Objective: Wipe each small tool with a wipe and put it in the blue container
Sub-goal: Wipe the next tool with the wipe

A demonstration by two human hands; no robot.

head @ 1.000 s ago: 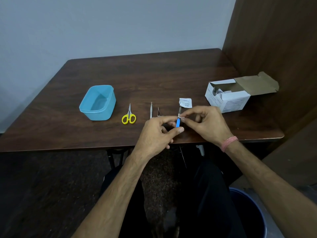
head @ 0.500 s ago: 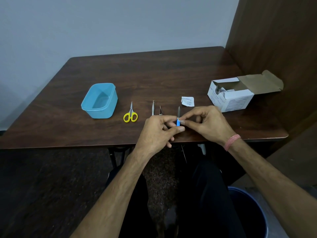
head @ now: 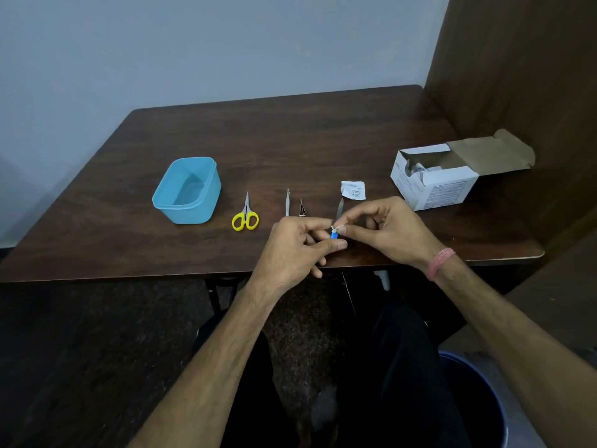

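Dark wood makes up the table [head: 290, 140], which is pushed into a corner between a pale wall and a brown wooden panel. Near its front edge, about midway along, both hands work on one small tool [head: 338, 218], a thin metal blade with a blue handle. The left hand [head: 297, 250] pinches the blue end between thumb and fingers, probably to steady it so the blade points away toward the far edge. The right hand [head: 384, 231] pinches a small white wipe [head: 335, 227] around the tool just above the blue part, its fingers curled onto it, apparently to rub the shaft clean.

The blue container [head: 187, 190] stands toward the left edge, open side up and, as far as can be seen, with nothing in it, so this looks like the first tool. Between the container and the hands lie the waiting tools in a row: yellow scissors [head: 245, 215], a slim metal pick [head: 287, 202] and tweezers [head: 302, 208]. A torn wipe packet [head: 353, 190] lies just beyond the hands, and an open cardboard box [head: 433, 179] sits near the right edge, likely the supply of wipes.
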